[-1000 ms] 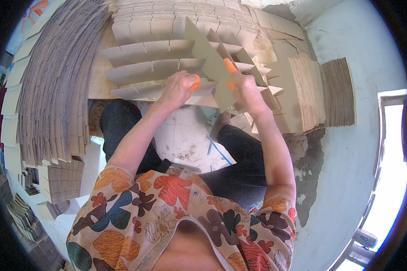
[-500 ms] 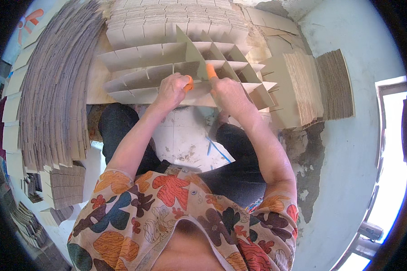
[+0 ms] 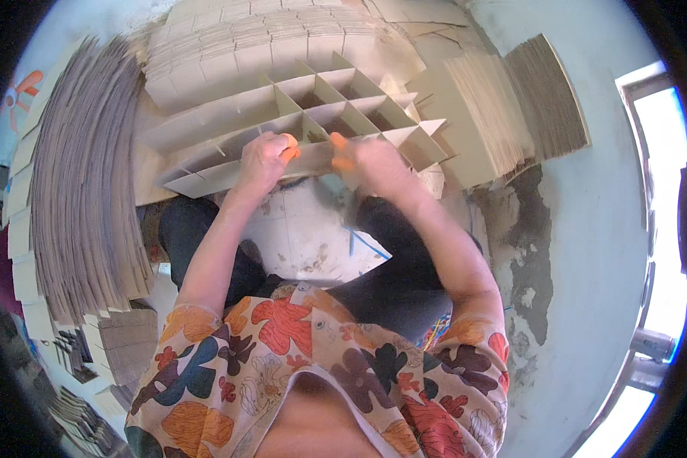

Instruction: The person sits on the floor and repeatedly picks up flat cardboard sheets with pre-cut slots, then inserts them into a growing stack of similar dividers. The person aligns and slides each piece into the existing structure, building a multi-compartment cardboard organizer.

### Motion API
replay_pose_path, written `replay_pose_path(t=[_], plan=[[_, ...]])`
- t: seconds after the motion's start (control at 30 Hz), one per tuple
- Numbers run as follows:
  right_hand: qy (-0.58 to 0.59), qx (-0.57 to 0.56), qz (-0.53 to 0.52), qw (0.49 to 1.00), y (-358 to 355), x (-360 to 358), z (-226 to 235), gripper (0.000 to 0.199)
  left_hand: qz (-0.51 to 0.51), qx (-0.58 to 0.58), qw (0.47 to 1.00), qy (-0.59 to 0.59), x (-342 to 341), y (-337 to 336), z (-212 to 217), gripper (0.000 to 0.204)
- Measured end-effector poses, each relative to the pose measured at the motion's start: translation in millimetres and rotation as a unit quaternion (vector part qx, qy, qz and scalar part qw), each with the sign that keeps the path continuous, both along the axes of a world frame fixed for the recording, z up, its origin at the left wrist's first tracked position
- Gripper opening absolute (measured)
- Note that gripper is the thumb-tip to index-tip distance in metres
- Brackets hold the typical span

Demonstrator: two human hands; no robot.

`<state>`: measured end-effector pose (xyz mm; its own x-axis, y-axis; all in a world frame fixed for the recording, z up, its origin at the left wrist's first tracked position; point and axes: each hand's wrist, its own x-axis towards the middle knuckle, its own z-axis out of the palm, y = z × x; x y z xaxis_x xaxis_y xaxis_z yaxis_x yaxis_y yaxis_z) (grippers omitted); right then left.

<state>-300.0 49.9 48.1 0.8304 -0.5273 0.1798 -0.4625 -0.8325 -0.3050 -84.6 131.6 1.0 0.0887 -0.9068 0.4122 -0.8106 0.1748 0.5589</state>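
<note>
A tall fanned stack of flat cardboard sheets (image 3: pixel 84 206) stood at the far left; just right of it the left hand (image 3: pixel 261 158) pinched the near strip of the cardboard divider grid (image 3: pixel 298 122), orange-tipped fingers closed on its edge. The right hand (image 3: pixel 370 162) gripped the same strip just beside it; further right lay more stacked slotted strips (image 3: pixel 504 114) on the pale floor (image 3: pixel 588 252).

Tan cardboard divider grid (image 3: pixel 305 122) ahead; flat tan cardboard stacks at left (image 3: pixel 84 206) and right (image 3: pixel 504 114).
</note>
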Motion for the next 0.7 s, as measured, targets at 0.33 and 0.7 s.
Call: replay_pose_path(t=[0.33,0.7], plan=[[0.173,-0.183,-0.5,0.828,-98,-167,-24,0.05,0.012,-0.085,0.995,-0.052,4,24,28,0.032],[-0.039,-0.141,-0.554,0.819,-108,-189,-22,0.039,0.046,-0.053,0.995,-0.065,19,33,23,0.032]])
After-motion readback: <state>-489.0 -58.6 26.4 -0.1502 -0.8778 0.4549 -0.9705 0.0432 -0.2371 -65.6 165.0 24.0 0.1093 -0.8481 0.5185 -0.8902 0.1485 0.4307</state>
